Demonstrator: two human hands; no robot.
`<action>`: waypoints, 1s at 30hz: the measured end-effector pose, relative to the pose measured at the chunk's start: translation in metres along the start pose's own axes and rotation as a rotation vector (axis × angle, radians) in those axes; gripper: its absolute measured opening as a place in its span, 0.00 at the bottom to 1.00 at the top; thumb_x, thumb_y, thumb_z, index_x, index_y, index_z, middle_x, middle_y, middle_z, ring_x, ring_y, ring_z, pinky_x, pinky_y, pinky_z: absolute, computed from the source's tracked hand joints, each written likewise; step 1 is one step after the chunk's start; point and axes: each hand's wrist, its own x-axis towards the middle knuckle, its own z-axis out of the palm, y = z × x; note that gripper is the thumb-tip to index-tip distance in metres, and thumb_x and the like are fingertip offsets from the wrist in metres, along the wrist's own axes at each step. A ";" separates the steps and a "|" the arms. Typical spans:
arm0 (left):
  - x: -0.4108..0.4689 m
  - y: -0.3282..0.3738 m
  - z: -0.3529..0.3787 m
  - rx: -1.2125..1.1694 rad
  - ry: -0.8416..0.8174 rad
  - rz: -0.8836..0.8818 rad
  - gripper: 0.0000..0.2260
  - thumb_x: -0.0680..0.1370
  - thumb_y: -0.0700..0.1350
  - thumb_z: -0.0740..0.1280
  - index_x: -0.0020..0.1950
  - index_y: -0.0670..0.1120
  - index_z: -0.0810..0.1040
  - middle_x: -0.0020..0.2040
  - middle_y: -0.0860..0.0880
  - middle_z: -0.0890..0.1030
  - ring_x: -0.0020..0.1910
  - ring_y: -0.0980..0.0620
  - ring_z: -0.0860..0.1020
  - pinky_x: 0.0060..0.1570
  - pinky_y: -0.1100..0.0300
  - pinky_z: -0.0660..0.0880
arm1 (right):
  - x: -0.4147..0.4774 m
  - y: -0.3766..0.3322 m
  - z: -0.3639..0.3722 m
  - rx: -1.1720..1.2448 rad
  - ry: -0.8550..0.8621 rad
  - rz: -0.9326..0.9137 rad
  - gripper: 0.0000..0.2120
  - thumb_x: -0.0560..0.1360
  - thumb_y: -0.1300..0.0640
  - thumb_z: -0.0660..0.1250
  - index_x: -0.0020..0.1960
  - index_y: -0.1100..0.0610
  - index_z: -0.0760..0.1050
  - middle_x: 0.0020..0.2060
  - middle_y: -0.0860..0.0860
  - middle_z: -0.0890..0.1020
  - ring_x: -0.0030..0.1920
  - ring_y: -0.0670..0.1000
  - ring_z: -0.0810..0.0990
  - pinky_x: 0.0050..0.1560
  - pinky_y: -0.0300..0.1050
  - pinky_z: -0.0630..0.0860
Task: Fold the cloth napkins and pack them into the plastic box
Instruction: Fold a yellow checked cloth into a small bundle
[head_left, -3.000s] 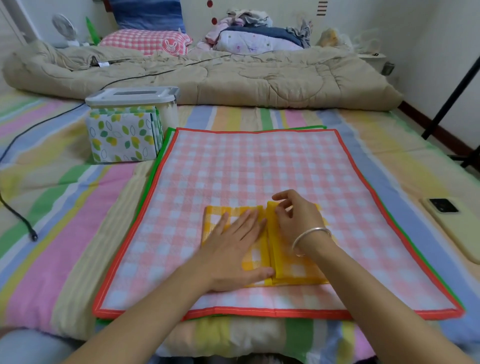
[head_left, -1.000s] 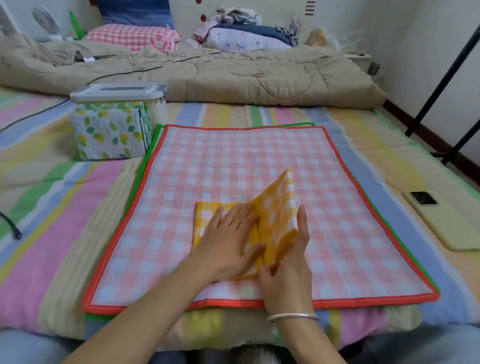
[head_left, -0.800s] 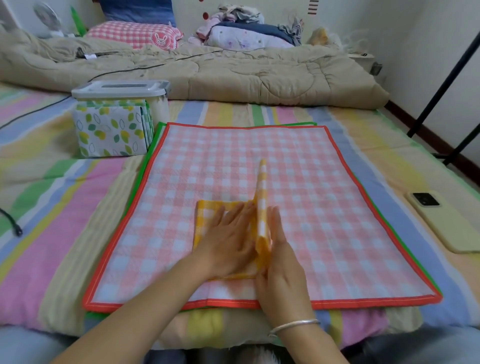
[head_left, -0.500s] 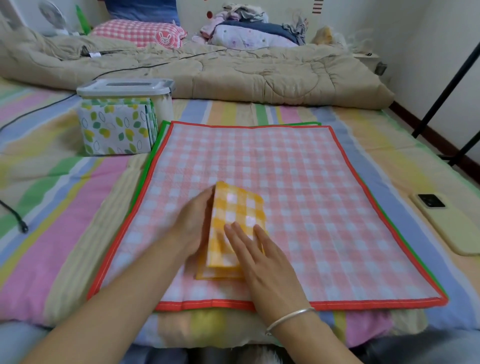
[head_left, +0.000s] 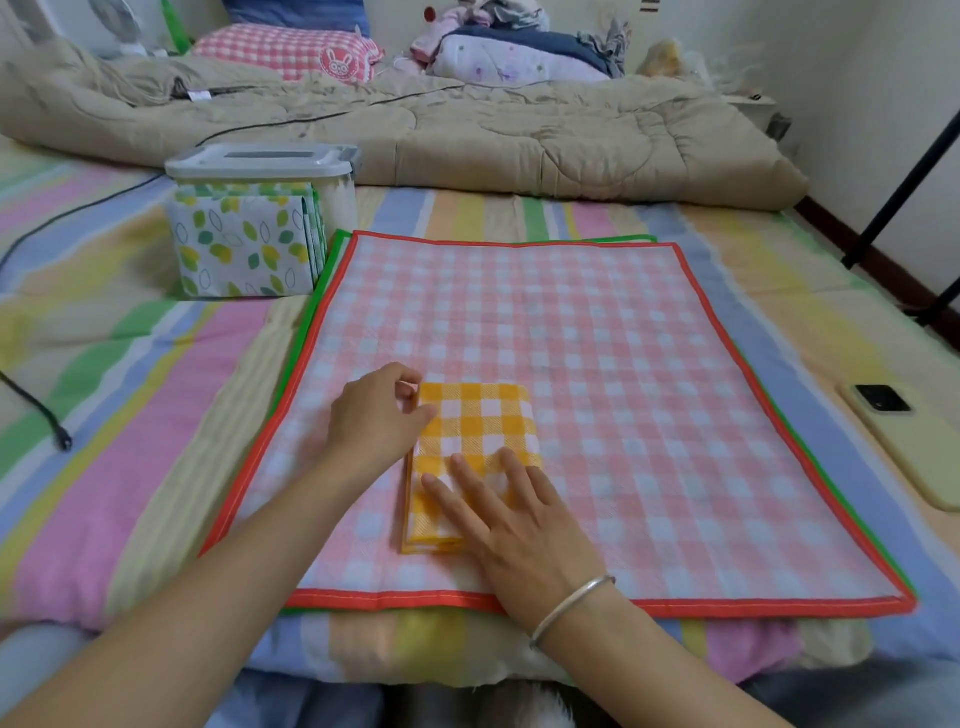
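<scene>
A folded yellow napkin (head_left: 478, 431) lies on a pink cloth (head_left: 623, 353). The right hand (head_left: 514, 525) lies flat on its near end; the left hand (head_left: 374, 415) touches its far-left corner with curled fingers.

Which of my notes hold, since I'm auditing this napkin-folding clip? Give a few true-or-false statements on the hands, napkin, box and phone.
The right hand lies flat on the yellow napkin. True.
The napkin is spread fully open. False: it is folded into a small rectangle.
The plastic box has its lid on. True.
The phone lies inside the box. False: it lies on the striped sheet, far right.
</scene>
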 end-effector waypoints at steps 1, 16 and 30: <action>0.000 -0.001 0.000 -0.014 0.005 0.001 0.16 0.75 0.50 0.74 0.62 0.50 0.78 0.55 0.53 0.82 0.52 0.53 0.79 0.53 0.58 0.73 | 0.000 0.000 0.001 0.008 0.025 -0.010 0.29 0.72 0.48 0.53 0.73 0.50 0.59 0.65 0.53 0.77 0.58 0.65 0.78 0.53 0.57 0.79; -0.021 0.012 0.016 0.544 -0.106 0.669 0.26 0.82 0.47 0.51 0.81 0.44 0.54 0.82 0.46 0.49 0.81 0.49 0.47 0.79 0.53 0.41 | -0.010 0.019 0.004 0.107 0.034 -0.125 0.21 0.76 0.58 0.53 0.65 0.57 0.74 0.63 0.59 0.79 0.64 0.60 0.77 0.59 0.53 0.78; -0.026 -0.017 0.034 0.557 -0.292 0.672 0.34 0.78 0.58 0.33 0.82 0.43 0.43 0.82 0.46 0.43 0.80 0.52 0.38 0.78 0.50 0.37 | 0.047 0.054 -0.007 0.535 -0.250 0.246 0.34 0.80 0.37 0.37 0.79 0.55 0.38 0.78 0.48 0.39 0.77 0.44 0.35 0.77 0.45 0.36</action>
